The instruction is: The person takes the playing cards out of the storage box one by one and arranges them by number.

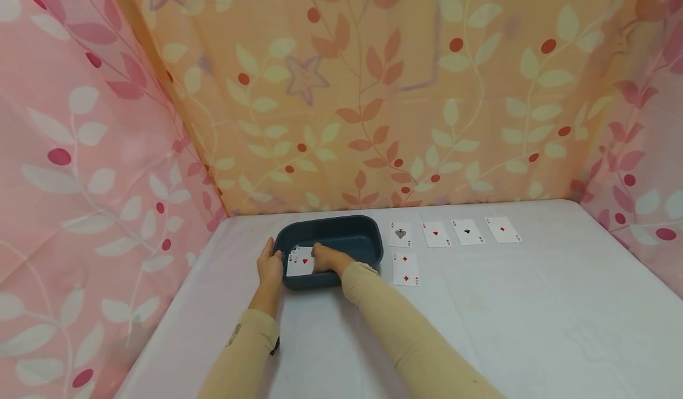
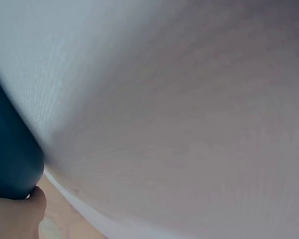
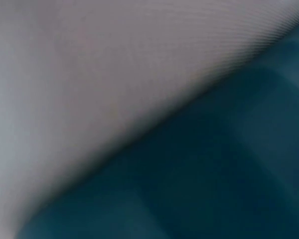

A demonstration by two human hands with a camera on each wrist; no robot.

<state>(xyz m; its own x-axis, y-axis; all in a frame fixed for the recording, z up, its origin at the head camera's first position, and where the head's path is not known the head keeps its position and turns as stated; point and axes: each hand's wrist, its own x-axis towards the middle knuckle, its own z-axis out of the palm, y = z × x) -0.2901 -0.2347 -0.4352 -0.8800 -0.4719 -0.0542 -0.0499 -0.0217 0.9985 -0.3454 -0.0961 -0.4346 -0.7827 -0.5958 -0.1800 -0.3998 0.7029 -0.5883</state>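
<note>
In the head view, a dark blue rectangular tub [image 1: 335, 281] stands on the table. My left hand [image 1: 269, 267] grips its left end, thumb near the rim; the left wrist view shows a finger [image 2: 36, 205] against the tub's blue wall [image 2: 12, 144]. Inside the tub, at the left, lie several overlapping playing cards [image 1: 300, 264], a red heart on the top one. My right hand [image 1: 329, 259] reaches over the near rim and pinches the right side of these cards; its fingertips are partly hidden. The blurred right wrist view holds only the tub's wall [image 3: 199, 169] and cloth.
Right of the tub, a row holds the ace of spades [image 1: 400, 234], ace of hearts [image 1: 436, 235], ace of clubs [image 1: 468, 232] and ace of diamonds [image 1: 503, 230]. Below the spade ace lies the two of diamonds [image 1: 406, 270]. White cloth [image 1: 533, 316] covers the table; patterned curtains [image 1: 373, 120] surround it.
</note>
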